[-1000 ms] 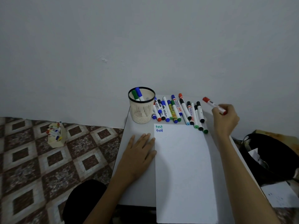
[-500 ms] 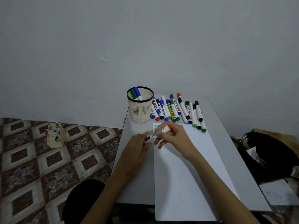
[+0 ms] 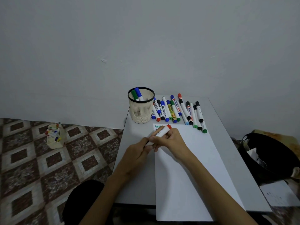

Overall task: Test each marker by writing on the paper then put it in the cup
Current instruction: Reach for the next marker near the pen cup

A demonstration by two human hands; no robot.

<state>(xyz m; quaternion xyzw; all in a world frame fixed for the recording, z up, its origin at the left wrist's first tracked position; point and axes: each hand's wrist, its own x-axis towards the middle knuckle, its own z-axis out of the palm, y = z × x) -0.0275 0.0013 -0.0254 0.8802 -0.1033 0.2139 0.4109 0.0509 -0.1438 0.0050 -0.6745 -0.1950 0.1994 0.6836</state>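
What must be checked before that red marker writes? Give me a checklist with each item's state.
1. Grip on the red marker: ok, left hand and right hand both hold it.
2. Cap off: cannot tell, the left hand hides that end.
3. Blank space on the paper: ok, only its top left corner is written on.
4. Cup upright with room: ok, two markers inside.
5. Loose markers clear of the writing spot: ok, they lie along the paper's far edge.

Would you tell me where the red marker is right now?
Head view, centre: the red marker is held by the left hand and right hand over the top left corner of the paper, in front of the cup.
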